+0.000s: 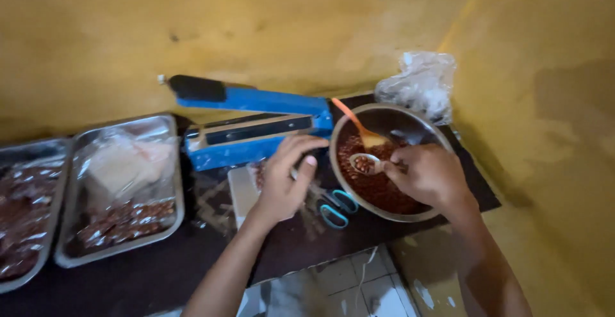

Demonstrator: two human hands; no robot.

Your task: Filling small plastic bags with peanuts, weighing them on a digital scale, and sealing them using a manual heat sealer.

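Two hands are at work over the dark table (pixel 154 278), and both are yours. Your right hand (pixel 428 175) is closed around the handle of a small metal spoon (pixel 365 162), whose bowl carries a few reddish-brown nuts (pixel 362 164) and sits just left of your knuckles, over the near-left part of the round steel bowl (pixel 428 131). That bowl holds a heap of the same reddish-brown nuts (pixel 378 189), and an orange plastic spoon (pixel 357 126) leans in it with its handle pointing up and away toward the wall. Your left hand (pixel 287 179) is curled, fingers pinched toward the thumb just beside the bowl's left rim; it seems to grip a small clear bag at its mouth (you cannot quite see the plastic itself, so what it holds is uncertain). Beneath that hand lies a small pale scale (pixel 242 192), and right behind it stands the blue impulse bag sealer (pixel 256 125) with its arm raised. Blue-handled scissors (pixel 336 207) lie on the table between your two wrists, touching the bowl's near edge. A crumpled clear plastic bag (pixel 419 85) sits behind the bowl against the yellow wall (pixel 288 28). To your left, well apart from the hands, two rectangular metal trays (pixel 166 221) hold sealed packets of nuts (pixel 125 221).
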